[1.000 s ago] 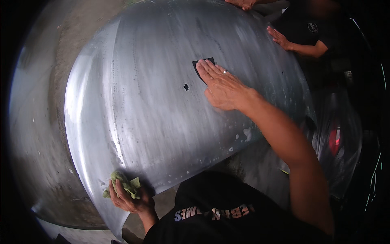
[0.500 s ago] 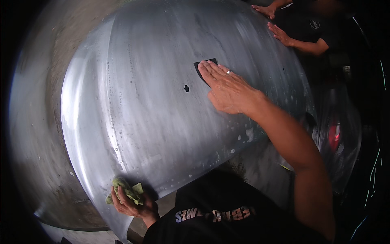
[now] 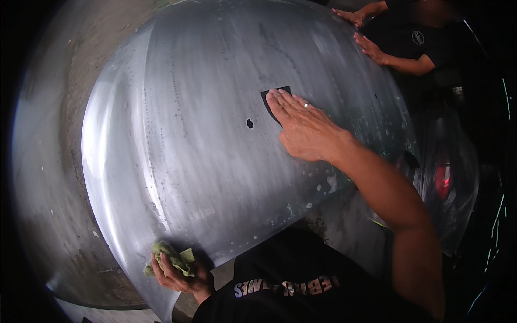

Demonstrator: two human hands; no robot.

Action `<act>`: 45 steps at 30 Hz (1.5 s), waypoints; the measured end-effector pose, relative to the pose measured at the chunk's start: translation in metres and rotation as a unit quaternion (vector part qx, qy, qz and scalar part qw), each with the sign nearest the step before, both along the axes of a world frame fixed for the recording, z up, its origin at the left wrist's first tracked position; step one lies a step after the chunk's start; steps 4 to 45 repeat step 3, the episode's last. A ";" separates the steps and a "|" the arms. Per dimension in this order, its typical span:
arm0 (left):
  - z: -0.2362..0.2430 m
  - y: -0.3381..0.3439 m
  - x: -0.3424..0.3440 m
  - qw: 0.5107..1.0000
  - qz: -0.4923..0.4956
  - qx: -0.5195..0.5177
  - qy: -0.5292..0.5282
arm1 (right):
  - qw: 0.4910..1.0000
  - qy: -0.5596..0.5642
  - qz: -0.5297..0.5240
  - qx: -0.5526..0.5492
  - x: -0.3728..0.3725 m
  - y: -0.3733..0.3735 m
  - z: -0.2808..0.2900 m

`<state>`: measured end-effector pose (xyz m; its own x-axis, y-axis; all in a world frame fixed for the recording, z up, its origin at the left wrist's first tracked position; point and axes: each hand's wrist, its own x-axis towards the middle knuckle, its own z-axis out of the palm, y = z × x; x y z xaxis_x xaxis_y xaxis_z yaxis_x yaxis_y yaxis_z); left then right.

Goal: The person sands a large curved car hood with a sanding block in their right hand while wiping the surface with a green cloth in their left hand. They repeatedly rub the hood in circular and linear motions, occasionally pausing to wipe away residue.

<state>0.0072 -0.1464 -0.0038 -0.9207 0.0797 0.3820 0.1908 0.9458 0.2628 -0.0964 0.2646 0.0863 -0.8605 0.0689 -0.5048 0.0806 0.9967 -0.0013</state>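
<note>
A wide, curved, silver-grey panel like a car hood [image 3: 199, 161] lies in front of me, wet and streaked, with a small dark hole near its middle. To the right of that hole, my right hand [image 3: 309, 126] lies with fingers together and stretched over a black sheet of sandpaper [image 3: 266, 98], holding it down on the metal. Most of the sheet is covered by the fingers. My left hand [image 3: 180, 274] grips a crumpled green cloth [image 3: 171, 258] at the panel's near left corner, fingers curled over it.
Across the panel at the far right, another person's hands [image 3: 371, 49] rest on its edge. A sheet of clear plastic [image 3: 458, 156] hangs at the right, with something red behind it. Grey floor [image 3: 48, 177] shows along the left. Several pale droplets dot the panel's near edge.
The whole view has shifted slightly. My right hand and the sandpaper have slid a little toward me over the panel. My left hand keeps its hold on the cloth at the corner.
</note>
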 end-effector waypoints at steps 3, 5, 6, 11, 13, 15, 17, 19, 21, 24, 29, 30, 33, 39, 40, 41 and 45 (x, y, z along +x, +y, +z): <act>0.001 -0.001 0.001 1.000 -0.002 0.011 -0.007 | 0.999 -0.010 -0.041 0.003 -0.029 0.005 0.002; 0.001 -0.001 0.001 1.000 -0.002 0.011 -0.007 | 0.999 -0.010 -0.041 0.003 -0.029 0.005 0.002; 0.001 -0.001 0.001 1.000 -0.002 0.011 -0.007 | 0.999 -0.010 -0.041 0.003 -0.029 0.005 0.002; 0.001 -0.001 0.001 1.000 -0.002 0.011 -0.007 | 0.999 -0.010 -0.041 0.003 -0.029 0.005 0.002; 0.001 -0.001 0.001 1.000 -0.002 0.011 -0.007 | 0.999 -0.010 -0.041 0.003 -0.029 0.005 0.002; 0.001 -0.001 0.001 1.000 -0.002 0.011 -0.007 | 0.999 -0.010 -0.041 0.003 -0.029 0.005 0.002; 0.001 -0.001 0.001 1.000 -0.002 0.011 -0.007 | 0.999 -0.010 -0.041 0.003 -0.029 0.005 0.002; 0.001 -0.001 0.001 1.000 -0.002 0.011 -0.007 | 0.999 -0.010 -0.041 0.003 -0.029 0.005 0.002; 0.001 -0.001 0.001 1.000 -0.002 0.011 -0.007 | 0.999 -0.010 -0.041 0.003 -0.029 0.005 0.002; 0.001 -0.001 0.001 1.000 -0.002 0.011 -0.007 | 0.999 -0.010 -0.041 0.003 -0.029 0.005 0.002; 0.001 -0.001 0.001 1.000 -0.002 0.011 -0.007 | 0.999 -0.010 -0.041 0.003 -0.029 0.005 0.002; 0.001 -0.001 0.001 1.000 -0.002 0.011 -0.007 | 0.999 -0.010 -0.041 0.003 -0.029 0.005 0.002; 0.001 -0.001 0.001 1.000 -0.002 0.011 -0.007 | 0.999 -0.010 -0.041 0.003 -0.029 0.005 0.002; 0.001 -0.001 0.001 1.000 -0.002 0.011 -0.007 | 0.999 -0.010 -0.041 0.003 -0.029 0.005 0.002; 0.001 -0.001 0.001 1.000 -0.002 0.011 -0.007 | 0.999 -0.010 -0.041 0.003 -0.029 0.005 0.002; 0.001 -0.001 0.001 1.000 -0.002 0.011 -0.007 | 0.999 -0.010 -0.041 0.003 -0.029 0.005 0.002; 0.001 -0.001 0.001 1.000 -0.002 0.011 -0.007 | 0.999 -0.010 -0.041 0.003 -0.029 0.005 0.002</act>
